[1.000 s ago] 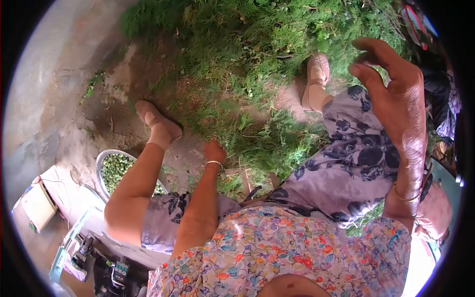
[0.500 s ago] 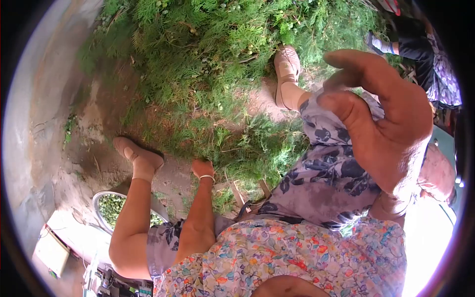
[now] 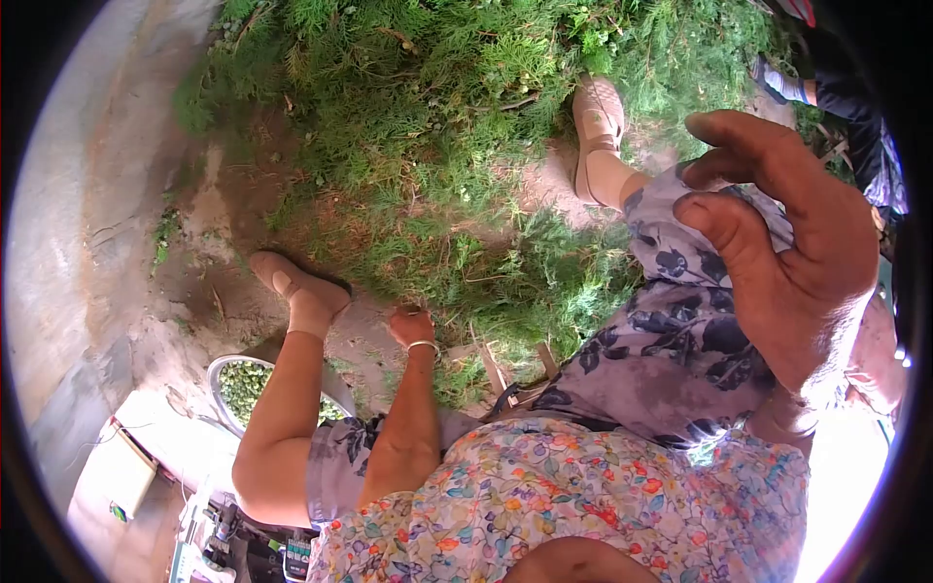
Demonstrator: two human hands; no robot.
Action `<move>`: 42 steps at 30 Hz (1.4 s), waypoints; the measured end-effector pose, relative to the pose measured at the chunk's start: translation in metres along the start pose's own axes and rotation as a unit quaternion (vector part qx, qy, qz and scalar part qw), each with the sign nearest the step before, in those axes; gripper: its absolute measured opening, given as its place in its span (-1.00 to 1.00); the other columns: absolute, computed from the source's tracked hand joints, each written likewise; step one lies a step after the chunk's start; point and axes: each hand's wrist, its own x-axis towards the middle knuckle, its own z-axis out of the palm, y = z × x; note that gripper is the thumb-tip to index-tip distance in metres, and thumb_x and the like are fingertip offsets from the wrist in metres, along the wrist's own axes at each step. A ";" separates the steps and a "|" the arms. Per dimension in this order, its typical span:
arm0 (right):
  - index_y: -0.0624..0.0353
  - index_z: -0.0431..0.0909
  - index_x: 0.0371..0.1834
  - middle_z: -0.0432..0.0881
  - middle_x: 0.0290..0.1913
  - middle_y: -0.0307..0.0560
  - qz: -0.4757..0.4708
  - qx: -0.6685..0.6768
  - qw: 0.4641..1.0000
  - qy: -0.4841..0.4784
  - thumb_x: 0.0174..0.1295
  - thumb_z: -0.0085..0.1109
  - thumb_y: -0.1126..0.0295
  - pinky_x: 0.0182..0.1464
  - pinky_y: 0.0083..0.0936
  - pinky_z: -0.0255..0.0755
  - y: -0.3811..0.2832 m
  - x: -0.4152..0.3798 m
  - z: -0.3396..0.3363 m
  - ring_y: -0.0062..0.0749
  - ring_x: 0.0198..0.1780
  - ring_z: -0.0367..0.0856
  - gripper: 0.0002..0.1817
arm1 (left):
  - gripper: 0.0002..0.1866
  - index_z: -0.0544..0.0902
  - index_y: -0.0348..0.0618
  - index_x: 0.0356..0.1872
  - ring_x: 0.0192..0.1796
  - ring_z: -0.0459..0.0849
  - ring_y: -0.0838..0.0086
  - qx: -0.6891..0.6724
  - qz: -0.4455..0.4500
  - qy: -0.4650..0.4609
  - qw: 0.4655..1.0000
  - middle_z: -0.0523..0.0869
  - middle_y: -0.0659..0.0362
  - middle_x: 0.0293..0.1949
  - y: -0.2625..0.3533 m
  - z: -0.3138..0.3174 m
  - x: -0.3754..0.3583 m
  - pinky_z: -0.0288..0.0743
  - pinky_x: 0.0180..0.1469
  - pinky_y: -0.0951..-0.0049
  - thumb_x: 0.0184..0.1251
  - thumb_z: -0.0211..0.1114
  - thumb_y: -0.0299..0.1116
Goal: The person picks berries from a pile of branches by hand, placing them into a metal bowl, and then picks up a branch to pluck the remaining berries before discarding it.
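Observation:
My right hand [image 3: 797, 253] is raised close to the camera at the right, its fingers bent and the thumb apart from them, with nothing visible between. Low between the legs, my left hand [image 3: 412, 328], with a pale bracelet at the wrist, is closed near the bare ground. What its fingers hold, if anything, is too small to tell. Green feathery cut branches [image 3: 418, 126] cover the ground beyond it. A round container [image 3: 216, 387] of small green pieces stands beside the left leg.
A pale wall [image 3: 73, 214] runs along the left. Two shoes [image 3: 598, 112] rest on the ground and among the greenery. Another person's leg and foot [image 3: 785, 85] show at the upper right. Various objects [image 3: 228, 544] lie at the lower left.
The whole view has shifted, so the legs, container and greenery appear farther right. The thumb and fingers of my right hand look slightly farther apart.

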 end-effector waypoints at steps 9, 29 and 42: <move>0.30 0.59 -0.10 0.69 -0.35 -0.03 0.073 -0.076 0.992 -0.067 0.02 0.38 0.28 -0.34 -0.60 0.55 -0.013 0.006 -0.014 -0.44 -0.36 0.69 -0.59 | -0.89 0.59 -0.14 -0.40 -0.45 0.64 0.15 0.019 0.517 -0.079 0.852 0.64 0.04 -0.44 0.220 0.003 -0.096 0.49 -0.42 0.28 0.03 0.33 -0.43; 0.33 0.60 -0.21 0.48 -0.59 -0.13 -0.038 -0.037 0.998 0.035 -0.08 0.35 0.12 -0.52 -0.39 0.26 0.013 -0.002 -0.014 -0.26 -0.58 0.45 -0.51 | -0.88 0.55 -0.21 -0.33 -0.55 0.60 0.26 0.331 0.533 -0.290 0.723 0.60 0.04 -0.54 0.201 0.134 -0.116 0.50 -0.51 0.27 0.08 0.16 -0.55; 0.31 0.57 -0.20 0.63 -0.53 0.02 -0.021 -0.098 0.994 -0.035 -0.01 0.38 0.28 -0.52 -0.46 0.45 0.008 0.007 -0.018 -0.27 -0.52 0.66 -0.62 | -0.93 0.52 -0.37 -0.40 -0.75 0.56 0.44 -0.203 0.052 -0.436 0.875 0.55 0.14 -0.67 0.183 0.043 -0.073 0.37 -0.80 0.46 0.06 0.15 -0.65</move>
